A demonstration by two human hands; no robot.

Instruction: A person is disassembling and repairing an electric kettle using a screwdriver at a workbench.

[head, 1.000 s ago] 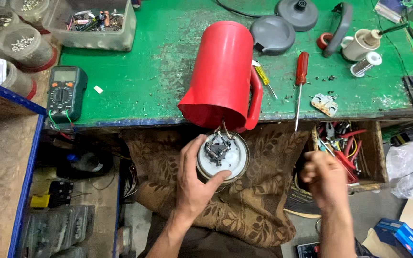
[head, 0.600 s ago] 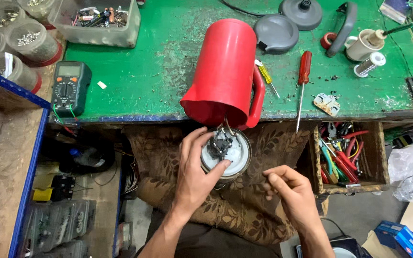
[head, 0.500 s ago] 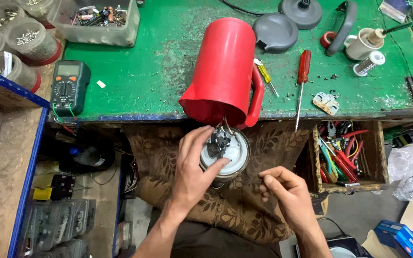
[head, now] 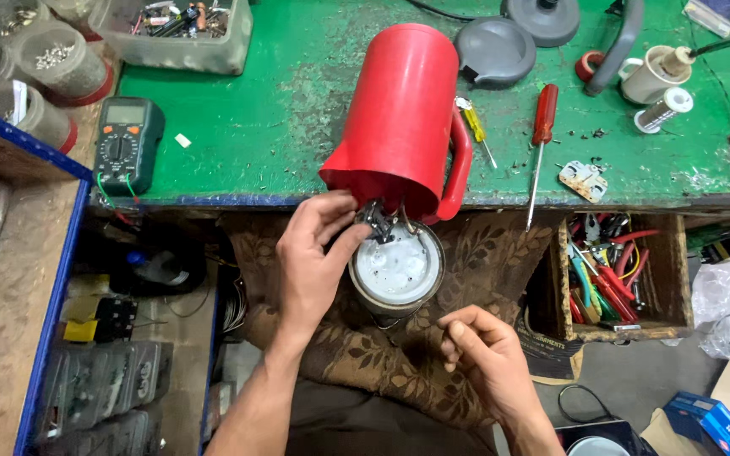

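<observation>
A red plastic kettle body lies on its side on the green workbench, its open end over the front edge. Below it sits a round metal heating base with a pale top, resting on my patterned lap cloth. My left hand pinches a small dark part with wires at the base's far rim. My right hand hovers lower right of the base, fingers curled; whether it pinches something small I cannot tell.
On the bench lie a red-handled screwdriver, a yellow-handled screwdriver, a grey lid, a multimeter, a small metal bracket and a wire spool. An open drawer of tools is at right. Jars and a parts tray stand at left.
My right hand came in from the right toward the base and then dropped lower. My left hand shifted from cupping the base to pinching the dark part at its far rim.
</observation>
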